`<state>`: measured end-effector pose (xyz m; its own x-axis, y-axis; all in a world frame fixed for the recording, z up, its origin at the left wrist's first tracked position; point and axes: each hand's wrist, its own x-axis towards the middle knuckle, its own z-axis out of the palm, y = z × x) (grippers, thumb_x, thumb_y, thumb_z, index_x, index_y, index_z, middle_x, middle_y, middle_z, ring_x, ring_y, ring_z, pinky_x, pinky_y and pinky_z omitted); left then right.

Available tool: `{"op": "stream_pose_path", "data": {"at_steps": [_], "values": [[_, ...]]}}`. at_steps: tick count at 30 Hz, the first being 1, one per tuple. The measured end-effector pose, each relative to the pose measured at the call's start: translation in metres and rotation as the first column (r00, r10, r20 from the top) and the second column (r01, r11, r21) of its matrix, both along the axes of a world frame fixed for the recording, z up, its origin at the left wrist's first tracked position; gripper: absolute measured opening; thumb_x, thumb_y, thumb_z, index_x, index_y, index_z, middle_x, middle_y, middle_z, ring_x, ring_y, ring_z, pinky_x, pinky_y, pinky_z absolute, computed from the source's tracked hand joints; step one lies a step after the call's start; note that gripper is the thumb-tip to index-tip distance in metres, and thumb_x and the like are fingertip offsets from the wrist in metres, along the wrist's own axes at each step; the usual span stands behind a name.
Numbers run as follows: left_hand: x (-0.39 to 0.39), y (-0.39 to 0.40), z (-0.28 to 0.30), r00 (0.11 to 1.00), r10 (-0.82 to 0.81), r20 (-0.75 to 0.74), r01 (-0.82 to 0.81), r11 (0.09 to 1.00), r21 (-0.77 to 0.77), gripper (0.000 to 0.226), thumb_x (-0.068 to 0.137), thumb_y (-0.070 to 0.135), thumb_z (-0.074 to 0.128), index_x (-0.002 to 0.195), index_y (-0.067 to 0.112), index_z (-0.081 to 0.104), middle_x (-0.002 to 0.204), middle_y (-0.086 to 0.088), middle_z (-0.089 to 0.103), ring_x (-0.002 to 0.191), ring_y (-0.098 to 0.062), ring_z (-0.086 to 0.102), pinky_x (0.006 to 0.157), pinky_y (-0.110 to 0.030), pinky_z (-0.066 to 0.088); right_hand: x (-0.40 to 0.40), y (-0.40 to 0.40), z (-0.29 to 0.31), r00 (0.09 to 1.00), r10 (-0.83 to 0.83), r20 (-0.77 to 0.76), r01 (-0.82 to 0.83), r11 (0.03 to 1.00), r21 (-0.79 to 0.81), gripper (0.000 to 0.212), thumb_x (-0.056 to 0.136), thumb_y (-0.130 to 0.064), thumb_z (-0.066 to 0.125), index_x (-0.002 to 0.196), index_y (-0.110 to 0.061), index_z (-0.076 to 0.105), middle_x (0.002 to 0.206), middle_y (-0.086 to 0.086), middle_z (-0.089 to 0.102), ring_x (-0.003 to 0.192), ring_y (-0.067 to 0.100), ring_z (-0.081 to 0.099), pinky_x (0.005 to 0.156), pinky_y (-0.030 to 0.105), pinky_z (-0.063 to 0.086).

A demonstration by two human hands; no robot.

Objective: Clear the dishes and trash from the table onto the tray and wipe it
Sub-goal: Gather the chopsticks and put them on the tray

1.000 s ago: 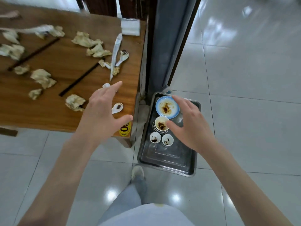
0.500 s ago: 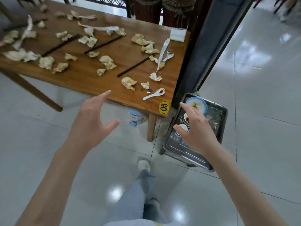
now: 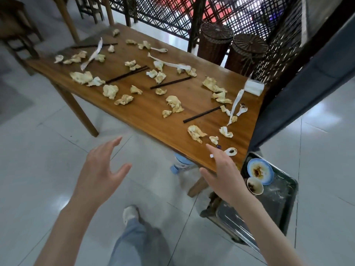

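Observation:
A long wooden table (image 3: 146, 112) carries several crumpled napkins (image 3: 174, 104), pairs of black chopsticks (image 3: 201, 114) and white spoons (image 3: 231, 151). On the floor at its right end lies a metal tray (image 3: 276, 206) holding a blue plate (image 3: 260, 170) and a dirty white bowl (image 3: 254, 185). My left hand (image 3: 99, 173) hovers open over the floor, short of the table's near edge. My right hand (image 3: 224, 173) is open too, its fingers reaching over the near right corner beside the spoon.
A white tissue pack (image 3: 254, 87) sits at the table's far right corner. Two wicker baskets (image 3: 215, 41) stand behind the table by a lattice screen. A dark pillar (image 3: 299, 93) rises right of the table. A plastic bottle (image 3: 180, 165) lies under the table.
The view has swung up and left, from the tray to the whole table. My right hand left the tray and moved to the table's near right corner; both hands stay open.

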<state>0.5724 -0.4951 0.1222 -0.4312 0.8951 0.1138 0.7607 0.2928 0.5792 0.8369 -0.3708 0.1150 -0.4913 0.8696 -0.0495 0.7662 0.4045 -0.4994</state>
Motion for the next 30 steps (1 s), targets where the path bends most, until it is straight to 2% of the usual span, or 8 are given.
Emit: {"op": "stream_pose_path", "data": {"at_steps": [7, 11, 15, 20, 26, 30], "values": [[-0.123, 0.055, -0.001, 0.997, 0.075, -0.007, -0.075, 0.997, -0.011, 0.059, 0.079, 0.026, 0.071, 0.133, 0.023, 0.048, 0.129, -0.002, 0.055, 0.119, -0.024, 0.047, 0.097, -0.04, 0.038, -0.132, 0.067, -0.004, 0.998, -0.038, 0.042, 0.036, 0.999, 0.041, 0.07, 0.086, -0.036, 0.063, 0.145, -0.024, 0.027, 0.144, -0.005, 0.039, 0.132, 0.015, 0.036, 0.104, 0.028, 0.032], [-0.19, 0.084, 0.0, 0.997, 0.063, -0.032, -0.063, 0.998, -0.011, 0.057, 0.082, 0.028, 0.068, 0.134, 0.025, 0.045, 0.128, 0.002, 0.054, 0.119, -0.019, 0.045, 0.096, -0.035, 0.037, -0.203, 0.099, -0.008, 0.999, -0.04, 0.024, 0.039, 0.998, 0.046, 0.067, 0.087, -0.034, 0.062, 0.144, -0.024, 0.028, 0.143, -0.005, 0.041, 0.13, 0.015, 0.038, 0.1, 0.027, 0.036], [-0.247, 0.109, -0.006, 0.996, 0.058, -0.063, -0.059, 0.998, -0.022, 0.056, 0.082, 0.029, 0.067, 0.133, 0.026, 0.046, 0.122, 0.003, 0.056, 0.112, -0.015, 0.046, 0.091, -0.029, 0.035, -0.269, 0.123, -0.015, 1.0, -0.016, 0.004, 0.016, 1.0, 0.019, 0.065, 0.087, -0.036, 0.061, 0.143, -0.029, 0.028, 0.14, -0.006, 0.043, 0.124, 0.014, 0.043, 0.088, 0.021, 0.036], [-0.315, 0.154, -0.019, 0.995, 0.066, -0.074, -0.068, 0.997, -0.028, 0.055, 0.082, 0.03, 0.069, 0.132, 0.024, 0.048, 0.118, 0.002, 0.058, 0.103, -0.008, 0.043, 0.087, -0.026, 0.035, -0.347, 0.165, -0.027, 1.0, 0.021, 0.011, -0.021, 0.999, 0.036, 0.063, 0.087, -0.037, 0.061, 0.142, -0.03, 0.03, 0.14, -0.007, 0.043, 0.125, 0.013, 0.043, 0.087, 0.019, 0.034], [-0.393, 0.231, -0.035, 0.997, 0.034, -0.07, -0.036, 0.999, -0.02, 0.048, 0.083, 0.026, 0.068, 0.128, 0.022, 0.053, 0.124, 0.001, 0.057, 0.115, -0.018, 0.048, 0.09, -0.028, 0.037, -0.43, 0.233, -0.049, 0.999, 0.037, 0.015, -0.036, 0.999, -0.038, 0.061, 0.089, -0.037, 0.058, 0.142, -0.026, 0.03, 0.143, -0.005, 0.041, 0.129, 0.015, 0.039, 0.098, 0.029, 0.042], [-0.442, 0.29, -0.048, 0.999, 0.022, -0.046, -0.024, 0.998, -0.05, 0.042, 0.085, 0.024, 0.067, 0.125, 0.023, 0.055, 0.121, 0.002, 0.058, 0.112, -0.015, 0.048, 0.089, -0.025, 0.038, -0.483, 0.289, -0.065, 0.999, 0.0, 0.045, 0.003, 0.998, -0.06, 0.061, 0.089, -0.036, 0.057, 0.143, -0.026, 0.03, 0.142, -0.004, 0.041, 0.127, 0.016, 0.041, 0.093, 0.028, 0.044]]}}
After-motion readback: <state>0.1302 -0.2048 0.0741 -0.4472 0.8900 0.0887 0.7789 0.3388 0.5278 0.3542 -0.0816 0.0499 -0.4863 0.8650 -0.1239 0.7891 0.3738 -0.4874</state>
